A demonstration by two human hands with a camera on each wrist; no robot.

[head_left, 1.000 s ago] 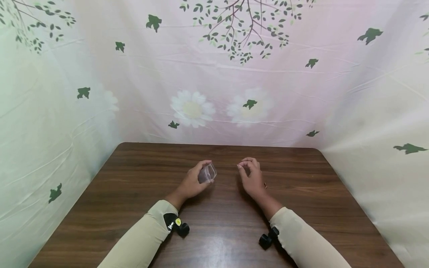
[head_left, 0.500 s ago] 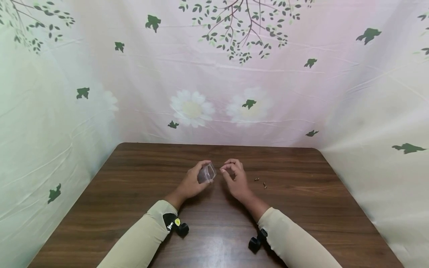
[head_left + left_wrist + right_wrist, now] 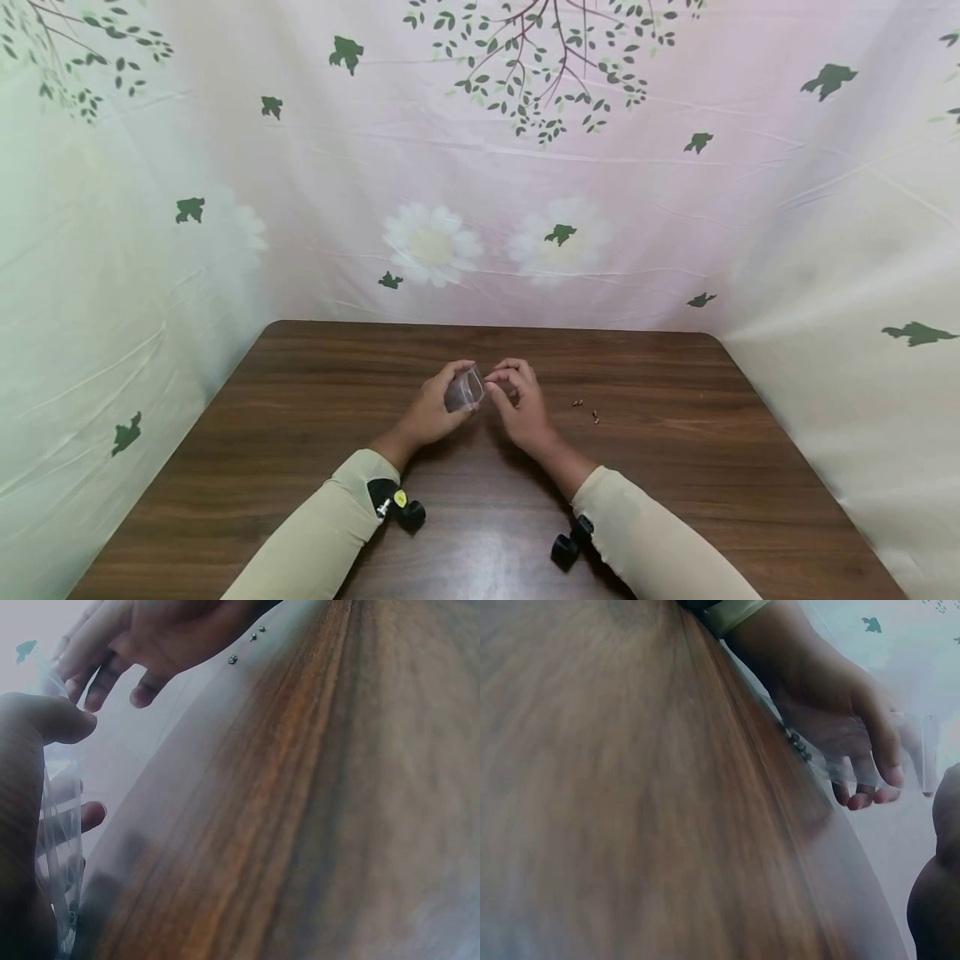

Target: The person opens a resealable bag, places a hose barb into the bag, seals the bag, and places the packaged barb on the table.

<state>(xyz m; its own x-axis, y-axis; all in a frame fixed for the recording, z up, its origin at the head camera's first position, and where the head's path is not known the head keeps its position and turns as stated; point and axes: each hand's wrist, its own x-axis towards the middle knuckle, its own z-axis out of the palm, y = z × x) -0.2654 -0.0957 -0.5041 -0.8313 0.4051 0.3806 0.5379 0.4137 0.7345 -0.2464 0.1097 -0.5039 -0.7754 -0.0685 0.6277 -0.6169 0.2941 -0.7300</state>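
Observation:
My left hand (image 3: 429,410) grips a clear plastic cup (image 3: 468,389), tipped on its side with its mouth toward the right. Several small dark metallic beads (image 3: 799,744) show through the cup's lower side in the right wrist view. At the cup's mouth, my right hand (image 3: 522,412) holds thumb and index fingertips together in a pinch; the small bead between them is barely visible. Its other fingers lie bent behind. To the right of that hand, several more small metallic beads (image 3: 596,417) lie on the table; they also appear as beads (image 3: 253,636) in the left wrist view.
The brown wood-grain table (image 3: 675,500) stretches around both arms. A pale printed cloth (image 3: 480,175) with leaves, birds and flowers hangs behind and at both sides. Black wrist cameras (image 3: 564,552) sit at the sleeve cuffs.
My right hand has moved left to the cup's mouth, uncovering the beads on the table. The left hand and cup have stayed nearly still.

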